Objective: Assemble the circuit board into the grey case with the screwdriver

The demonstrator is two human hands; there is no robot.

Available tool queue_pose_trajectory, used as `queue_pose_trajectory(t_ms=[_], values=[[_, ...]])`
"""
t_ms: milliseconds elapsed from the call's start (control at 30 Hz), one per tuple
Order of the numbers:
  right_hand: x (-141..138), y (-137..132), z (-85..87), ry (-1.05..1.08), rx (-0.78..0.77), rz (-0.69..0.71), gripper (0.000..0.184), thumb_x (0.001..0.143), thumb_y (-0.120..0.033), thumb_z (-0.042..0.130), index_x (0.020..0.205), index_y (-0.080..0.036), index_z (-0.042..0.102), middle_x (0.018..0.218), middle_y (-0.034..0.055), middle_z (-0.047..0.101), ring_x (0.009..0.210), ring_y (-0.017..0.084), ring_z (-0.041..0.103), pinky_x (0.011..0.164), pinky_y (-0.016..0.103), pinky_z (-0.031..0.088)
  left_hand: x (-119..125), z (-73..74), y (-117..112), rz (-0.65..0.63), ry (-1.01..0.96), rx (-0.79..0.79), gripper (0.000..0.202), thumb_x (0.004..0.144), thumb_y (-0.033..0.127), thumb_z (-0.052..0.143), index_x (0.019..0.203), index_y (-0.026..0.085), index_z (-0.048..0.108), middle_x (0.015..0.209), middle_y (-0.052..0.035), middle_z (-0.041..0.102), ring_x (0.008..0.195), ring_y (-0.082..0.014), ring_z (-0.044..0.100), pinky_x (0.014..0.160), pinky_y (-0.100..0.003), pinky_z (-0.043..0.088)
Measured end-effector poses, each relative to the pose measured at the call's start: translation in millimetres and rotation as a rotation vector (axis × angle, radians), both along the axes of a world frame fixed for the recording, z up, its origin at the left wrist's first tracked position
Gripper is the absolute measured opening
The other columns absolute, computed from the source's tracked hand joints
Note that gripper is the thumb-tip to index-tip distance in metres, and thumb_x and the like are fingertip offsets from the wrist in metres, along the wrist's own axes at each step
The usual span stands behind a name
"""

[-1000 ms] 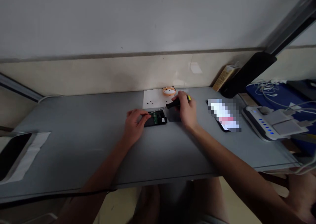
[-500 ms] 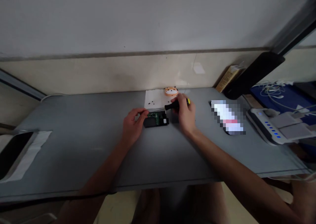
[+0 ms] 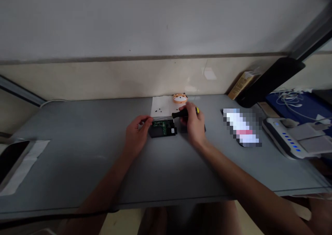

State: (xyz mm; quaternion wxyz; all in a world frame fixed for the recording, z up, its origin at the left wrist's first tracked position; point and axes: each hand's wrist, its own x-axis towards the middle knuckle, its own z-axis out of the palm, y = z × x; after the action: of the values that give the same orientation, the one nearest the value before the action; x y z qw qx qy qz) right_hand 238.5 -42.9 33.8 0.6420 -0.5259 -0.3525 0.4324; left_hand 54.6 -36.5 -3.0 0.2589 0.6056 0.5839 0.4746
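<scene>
In my right hand (image 3: 195,126) is a screwdriver (image 3: 180,113) with a black handle and a yellow end, held nearly level. Its thin shaft points left, reaching the fingertips of my left hand (image 3: 138,133). Those fingers are pinched together at the shaft's tip; whatever is between them is too small to make out. Just below the shaft, a black device casing with a green circuit board (image 3: 164,128) lies on the table. A dark flat piece (image 3: 183,129) is partly hidden behind my right hand.
White paper (image 3: 163,105) behind the board bears several tiny dark screws (image 3: 158,110) and an orange animal-face case (image 3: 180,98). To the right are a blurred-out phone (image 3: 241,128), a power strip (image 3: 284,138) and a black cylinder (image 3: 271,83). A dark tablet-like device (image 3: 12,159) lies left.
The screwdriver's shaft and my left fingertips have lifted slightly off the board's upper edge, so more of the board shows. The camera view has shifted a little.
</scene>
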Motion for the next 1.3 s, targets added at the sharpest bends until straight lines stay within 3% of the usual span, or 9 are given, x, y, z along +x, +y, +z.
queue_pose_trajectory(t_ms=[367,500,767,967,1300], values=[[-3.7,-4.6,8.3,0.024,-0.018,0.02,0.042,0.082,-0.061,0.063,0.071,-0.021,0.062,0.058,-0.0041,0.053,0.049,0.009,0.048,0.048,0.024,0.036,3.7,8.0,-6.1,0.05,-0.019,0.04,0.03,0.083,0.05,0.058,0.08,0.022,0.068,0.072,-0.0019,0.069,0.072,-0.019,0.066,0.069,-0.029,0.054],[-2.7,-3.0,8.6,0.035,-0.031,0.039,0.043,0.079,-0.062,0.065,0.07,-0.021,0.062,0.061,-0.0029,0.057,0.05,0.009,0.048,0.049,0.024,0.037,6.4,7.2,-7.9,0.084,-0.024,0.03,0.032,0.084,0.053,0.057,0.082,0.023,0.068,0.074,-0.0019,0.07,0.074,-0.0199,0.067,0.071,-0.03,0.055],[0.6,3.2,6.3,0.052,-0.129,0.078,0.039,0.083,-0.056,0.061,0.067,-0.021,0.063,0.051,-0.0041,0.05,0.044,0.009,0.044,0.046,0.025,0.034,7.1,3.7,-7.9,0.032,0.004,0.001,0.03,0.084,0.053,0.06,0.079,0.025,0.069,0.076,-0.0023,0.074,0.074,-0.0218,0.067,0.068,-0.032,0.054],[1.6,3.6,4.1,0.074,-0.151,0.059,0.034,0.086,-0.05,0.058,0.068,-0.021,0.065,0.048,-0.0045,0.049,0.043,0.01,0.042,0.044,0.025,0.032,5.9,1.6,-7.8,0.008,-0.028,-0.002,0.029,0.085,0.051,0.061,0.083,0.024,0.07,0.078,-0.0023,0.076,0.079,-0.0218,0.07,0.076,-0.033,0.057],[6.9,11.2,-6.1,0.122,-0.137,0.12,0.041,0.084,-0.061,0.062,0.073,-0.022,0.065,0.048,-0.0046,0.051,0.041,0.01,0.042,0.044,0.024,0.033,5.9,0.2,-8.4,-0.067,-0.083,0.029,0.032,0.089,0.048,0.058,0.103,0.023,0.072,0.087,-0.0042,0.079,0.087,-0.0224,0.074,0.086,-0.037,0.06]])
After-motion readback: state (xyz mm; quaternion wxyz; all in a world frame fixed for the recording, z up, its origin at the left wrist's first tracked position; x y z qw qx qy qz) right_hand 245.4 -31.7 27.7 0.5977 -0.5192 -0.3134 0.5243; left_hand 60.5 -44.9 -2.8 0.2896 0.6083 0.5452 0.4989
